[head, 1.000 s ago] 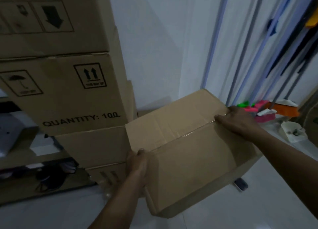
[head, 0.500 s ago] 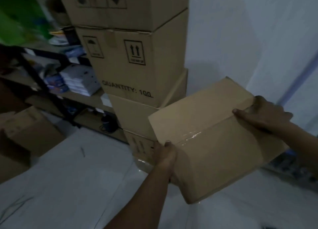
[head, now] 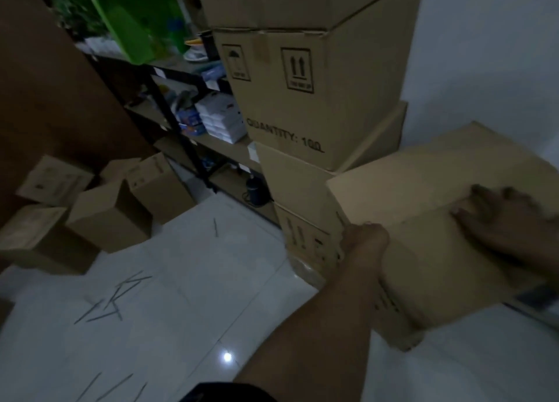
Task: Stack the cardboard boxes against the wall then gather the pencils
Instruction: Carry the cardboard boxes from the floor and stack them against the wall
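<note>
By the stack [head: 302, 99], hands [head: 364, 241] [head: 508, 217] seemingly hold a box [head: 423, 184].

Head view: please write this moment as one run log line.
step: stacking | left hand: grips cardboard box corner | right hand: rests on box top | pencils: scattered on floor

**Blurred and Cut Off**

The right hand [head: 502, 220] is a blur on the plain brown cardboard box [head: 423, 256], whose far end runs out of view. The left hand [head: 364, 239] hides its fingers behind the box's corner. Thin grey pencils [head: 115, 387] run past the bottom edge.
</note>
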